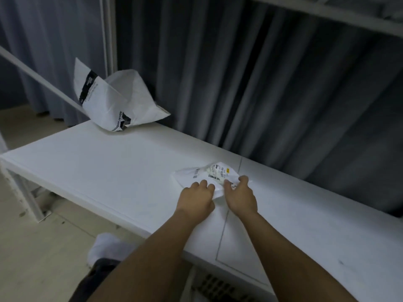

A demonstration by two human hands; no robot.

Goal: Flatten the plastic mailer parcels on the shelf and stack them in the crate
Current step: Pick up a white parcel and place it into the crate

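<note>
A small white plastic mailer parcel (209,174) with a printed barcode label lies on the white shelf (109,166). My left hand (197,198) rests on its near left edge with the fingers curled over the plastic. My right hand (239,196) holds its near right side, fingers bent round the edge. A bigger, puffed-up white mailer (113,99) with black print leans at the shelf's far left corner, against the curtain and a slanted white bar.
Grey curtains (261,83) hang right behind the shelf. An upper shelf board (327,14) crosses the top right. Below the shelf's front edge a dark grille-like thing (220,286) shows. My leg and white sock (104,251) are on the pale floor.
</note>
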